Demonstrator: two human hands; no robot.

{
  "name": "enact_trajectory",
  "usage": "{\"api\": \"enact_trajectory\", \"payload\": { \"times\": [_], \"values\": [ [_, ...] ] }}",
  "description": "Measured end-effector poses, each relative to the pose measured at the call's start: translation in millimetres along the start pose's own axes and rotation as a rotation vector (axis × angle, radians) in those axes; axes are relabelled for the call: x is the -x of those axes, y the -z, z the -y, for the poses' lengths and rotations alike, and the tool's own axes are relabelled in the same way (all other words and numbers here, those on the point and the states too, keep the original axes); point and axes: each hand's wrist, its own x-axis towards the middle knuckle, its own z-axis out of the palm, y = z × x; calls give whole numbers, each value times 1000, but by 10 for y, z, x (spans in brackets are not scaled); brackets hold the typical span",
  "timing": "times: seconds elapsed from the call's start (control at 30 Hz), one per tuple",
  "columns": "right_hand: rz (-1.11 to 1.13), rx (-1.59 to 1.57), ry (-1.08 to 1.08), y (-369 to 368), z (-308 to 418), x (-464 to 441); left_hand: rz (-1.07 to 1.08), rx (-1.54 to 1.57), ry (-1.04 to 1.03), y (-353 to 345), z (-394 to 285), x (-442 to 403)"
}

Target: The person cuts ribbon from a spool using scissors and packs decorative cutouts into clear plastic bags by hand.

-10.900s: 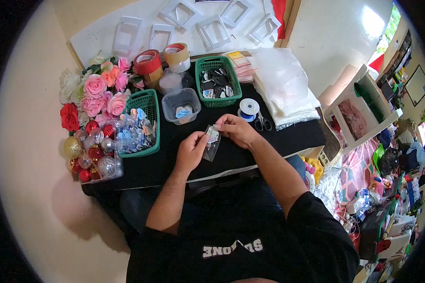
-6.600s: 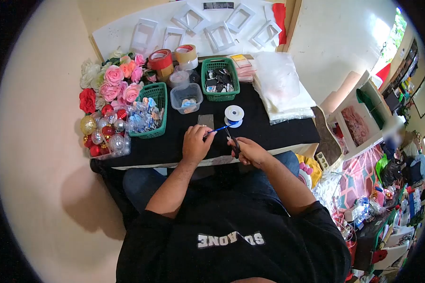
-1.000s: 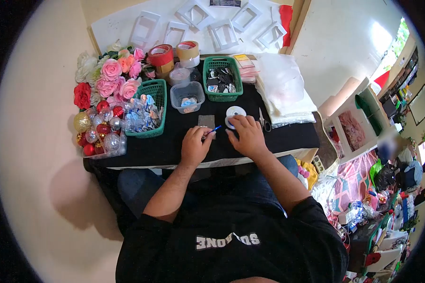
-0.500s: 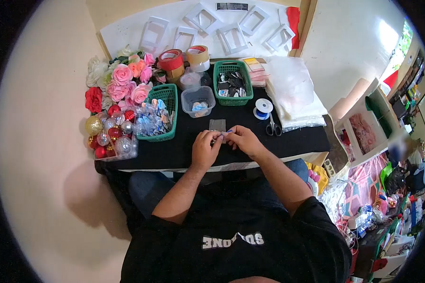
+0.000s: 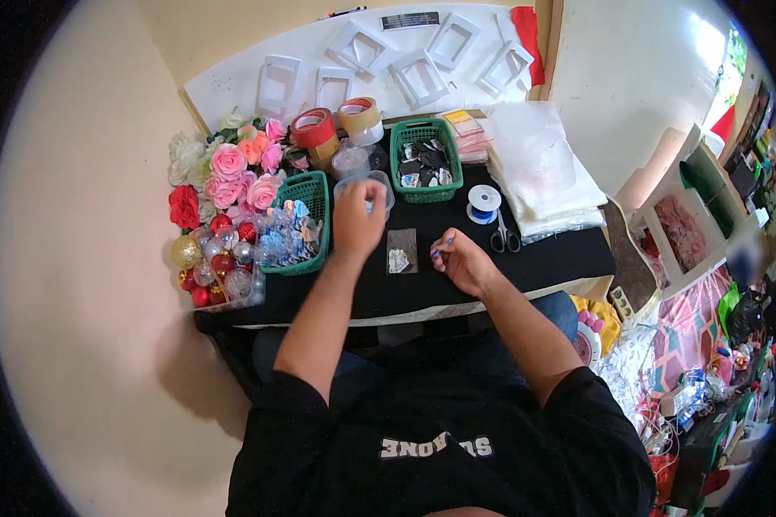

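My right fingers (image 5: 454, 243) pinched blue ribbon (image 5: 436, 253) beside the packet (image 5: 402, 240). My left hand (image 5: 358, 221) had just left it for the tub (image 5: 391, 197) beyond, its grip unclear.

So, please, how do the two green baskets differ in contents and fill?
The left basket holds blue and peach pieces; the rear basket holds black and white ones. The left basket is heaped over its rim, while the rear basket's contents sit below its rim. Both are green with openwork walls.
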Motion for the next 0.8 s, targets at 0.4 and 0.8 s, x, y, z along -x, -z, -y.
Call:
{"api": "enact_trajectory", "payload": {
  "times": [0.4,0.8],
  "values": [
    [-11,59,-97,80,2,-47,1060,-749,291,-424,876,-727],
    [51,-18,-85,96,-18,-49,997,-582,278,-189,721,-856]
  ]
}}
